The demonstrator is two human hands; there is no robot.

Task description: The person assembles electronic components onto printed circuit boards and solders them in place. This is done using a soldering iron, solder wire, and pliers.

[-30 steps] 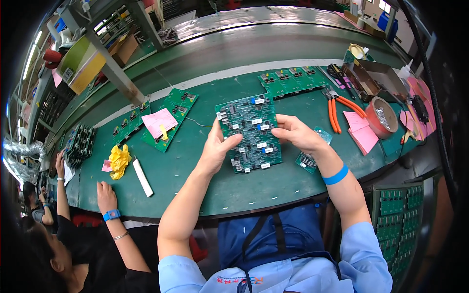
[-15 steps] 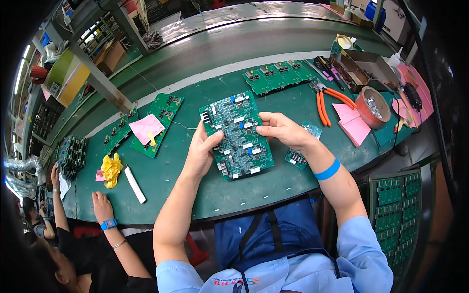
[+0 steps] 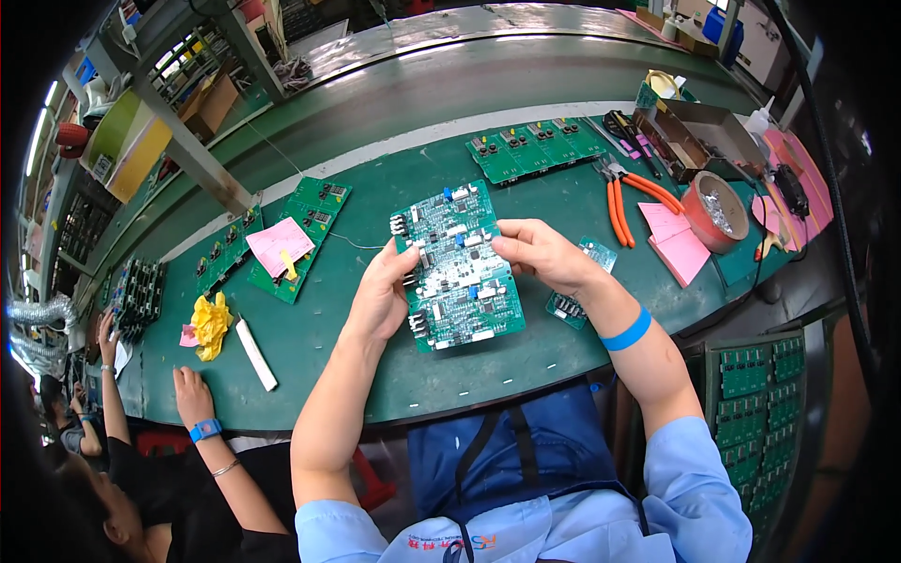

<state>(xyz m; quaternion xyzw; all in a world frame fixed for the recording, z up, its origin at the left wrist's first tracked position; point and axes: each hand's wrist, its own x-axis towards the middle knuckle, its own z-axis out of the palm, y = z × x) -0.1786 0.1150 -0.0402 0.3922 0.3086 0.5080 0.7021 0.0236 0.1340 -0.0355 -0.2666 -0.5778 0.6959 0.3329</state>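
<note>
A green circuit board (image 3: 460, 267), crowded with small chips, white parts and a few blue blocks, is held up above the bench between my two hands. My left hand (image 3: 383, 291) grips its left edge, thumb on the face and fingers hidden behind. On the opposite edge, my right hand (image 3: 540, 251) pinches the board near its upper right, with the other fingers underneath. Below my right wrist, a smaller circuit board (image 3: 568, 310) lies on the green bench, partly covered by my forearm.
Orange-handled pliers (image 3: 619, 202), pink paper slips (image 3: 680, 253) and a tape roll (image 3: 718, 208) lie to the right. A row of boards (image 3: 535, 150) sits at the back. On the left are a crumpled yellow wrapper (image 3: 213, 327), a white stick (image 3: 255, 355) and a co-worker's hand (image 3: 192, 399).
The circuit board has tilted slightly in my hands, so its face catches more light and the left-edge connectors show more. Both hands keep their hold.
</note>
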